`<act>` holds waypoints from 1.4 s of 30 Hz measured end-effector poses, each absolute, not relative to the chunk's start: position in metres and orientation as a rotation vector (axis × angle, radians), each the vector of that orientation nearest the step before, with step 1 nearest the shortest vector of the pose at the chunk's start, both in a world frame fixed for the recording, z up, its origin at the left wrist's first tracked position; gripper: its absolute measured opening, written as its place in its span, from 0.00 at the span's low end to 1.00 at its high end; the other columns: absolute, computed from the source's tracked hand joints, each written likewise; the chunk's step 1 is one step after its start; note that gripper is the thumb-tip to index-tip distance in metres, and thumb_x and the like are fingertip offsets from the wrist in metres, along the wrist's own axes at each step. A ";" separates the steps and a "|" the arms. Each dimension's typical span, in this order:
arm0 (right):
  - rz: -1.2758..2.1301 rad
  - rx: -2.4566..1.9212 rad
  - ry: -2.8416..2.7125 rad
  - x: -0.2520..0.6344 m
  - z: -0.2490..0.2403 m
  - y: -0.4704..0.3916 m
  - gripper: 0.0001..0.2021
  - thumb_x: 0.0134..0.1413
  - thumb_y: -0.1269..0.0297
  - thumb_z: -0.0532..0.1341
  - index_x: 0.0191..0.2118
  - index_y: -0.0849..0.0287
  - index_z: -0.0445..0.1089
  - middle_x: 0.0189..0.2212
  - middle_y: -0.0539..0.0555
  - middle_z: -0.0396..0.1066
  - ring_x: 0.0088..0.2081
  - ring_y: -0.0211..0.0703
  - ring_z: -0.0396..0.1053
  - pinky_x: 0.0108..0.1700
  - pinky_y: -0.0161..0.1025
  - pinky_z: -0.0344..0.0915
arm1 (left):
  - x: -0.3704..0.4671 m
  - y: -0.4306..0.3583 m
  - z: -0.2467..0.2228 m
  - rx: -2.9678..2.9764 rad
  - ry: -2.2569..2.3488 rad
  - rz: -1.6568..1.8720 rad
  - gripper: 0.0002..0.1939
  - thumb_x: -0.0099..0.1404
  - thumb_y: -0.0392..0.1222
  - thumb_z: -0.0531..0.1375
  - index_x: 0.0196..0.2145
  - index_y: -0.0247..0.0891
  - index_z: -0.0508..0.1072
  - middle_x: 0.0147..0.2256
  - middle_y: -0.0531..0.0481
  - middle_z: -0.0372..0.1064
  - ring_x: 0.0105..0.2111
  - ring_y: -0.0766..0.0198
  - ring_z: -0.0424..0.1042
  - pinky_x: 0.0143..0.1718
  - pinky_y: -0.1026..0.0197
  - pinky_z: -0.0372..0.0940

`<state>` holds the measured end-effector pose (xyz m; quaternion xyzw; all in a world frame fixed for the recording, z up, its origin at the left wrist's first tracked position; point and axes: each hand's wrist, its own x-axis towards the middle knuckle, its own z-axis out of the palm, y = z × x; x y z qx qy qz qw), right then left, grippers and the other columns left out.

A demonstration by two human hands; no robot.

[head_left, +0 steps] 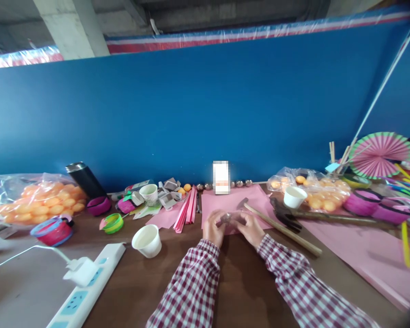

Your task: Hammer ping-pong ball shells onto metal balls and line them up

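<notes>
1. Work is appearing unfinished: the left hand and the right hand are pinching one small shiny thing between their fingertips, over the near part of the pink sheet.
2. Silver balls are lying in a row at the back; whether these are done or waiting, I cannot tell.
3. The hammer is resting unused beside the right hand.
4. The shiny thing is not yet lying on the tabletop.

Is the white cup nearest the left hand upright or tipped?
Upright: the cup has its open mouth facing up and its narrower base on the table.
</notes>
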<state>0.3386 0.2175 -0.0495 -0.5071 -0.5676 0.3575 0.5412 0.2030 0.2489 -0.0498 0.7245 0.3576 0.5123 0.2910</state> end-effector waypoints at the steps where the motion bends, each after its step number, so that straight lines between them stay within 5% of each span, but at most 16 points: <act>1: 0.856 -1.188 -1.322 0.338 -0.049 0.217 0.13 0.40 0.56 0.61 0.29 0.61 0.67 0.28 0.53 0.71 0.30 0.41 0.68 0.34 0.39 0.66 | 0.203 0.249 -0.050 1.936 0.952 1.367 0.20 0.46 0.23 0.55 0.35 0.38 0.73 0.38 0.47 0.69 0.41 0.61 0.66 0.45 0.54 0.62; 13: 0.961 -1.130 -1.276 0.335 -0.042 0.214 0.16 0.38 0.59 0.63 0.35 0.62 0.69 0.35 0.57 0.72 0.39 0.46 0.69 0.44 0.43 0.65 | 0.202 0.252 -0.057 1.965 0.929 1.360 0.19 0.46 0.23 0.55 0.36 0.37 0.72 0.37 0.47 0.69 0.40 0.62 0.66 0.45 0.56 0.62; 22: 0.855 -1.137 -1.293 0.330 -0.033 0.207 0.14 0.37 0.58 0.63 0.33 0.61 0.71 0.32 0.56 0.73 0.37 0.46 0.69 0.42 0.43 0.66 | 0.202 0.252 -0.058 2.053 0.918 1.354 0.19 0.49 0.24 0.55 0.38 0.38 0.72 0.38 0.47 0.68 0.40 0.62 0.66 0.44 0.55 0.62; 31: 0.888 -1.142 -1.245 0.329 -0.038 0.207 0.17 0.38 0.56 0.62 0.35 0.62 0.70 0.30 0.56 0.72 0.30 0.43 0.69 0.28 0.38 0.68 | 0.203 0.250 -0.057 2.124 0.923 1.356 0.20 0.50 0.24 0.54 0.39 0.39 0.71 0.38 0.48 0.67 0.40 0.63 0.65 0.44 0.58 0.63; 42: 0.803 -1.173 -1.298 0.332 -0.041 0.207 0.15 0.41 0.57 0.60 0.36 0.62 0.69 0.30 0.55 0.71 0.32 0.42 0.69 0.32 0.39 0.68 | 0.206 0.246 -0.057 2.066 0.877 1.330 0.22 0.49 0.23 0.54 0.40 0.41 0.71 0.38 0.47 0.67 0.41 0.62 0.65 0.44 0.55 0.62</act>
